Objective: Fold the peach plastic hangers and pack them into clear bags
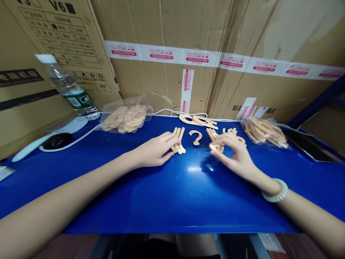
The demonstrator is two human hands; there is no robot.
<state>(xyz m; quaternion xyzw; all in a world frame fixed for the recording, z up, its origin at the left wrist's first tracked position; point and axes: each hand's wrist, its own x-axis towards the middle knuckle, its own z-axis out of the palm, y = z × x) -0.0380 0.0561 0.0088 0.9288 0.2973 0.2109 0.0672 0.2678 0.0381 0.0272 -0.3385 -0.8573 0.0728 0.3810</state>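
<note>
My left hand (157, 149) rests at a small row of pale wooden sticks (181, 142), fingertips over them and thumb at their near left side; the fingers are closed around the left part of the row. My right hand (238, 156) pinches a small pale wooden piece (215, 147) between thumb and forefinger, its full shape partly hidden. Behind those fingers lie more wooden sticks (210, 133). Between my hands a wooden hook shaped like a question mark (198, 137) lies flat on the blue table (172, 194). Curved wooden pieces (231, 131) show behind my right hand.
Flat wooden loop-shaped pieces (198, 120) lie at the back by a white cable. Clear bags of wooden parts stand left (126, 117) and right (265, 133). A water bottle (71, 88), pale hairbrush (67, 126), black mouse (57, 141) and phone (308, 145) are around. Cardboard (167, 86) walls the back.
</note>
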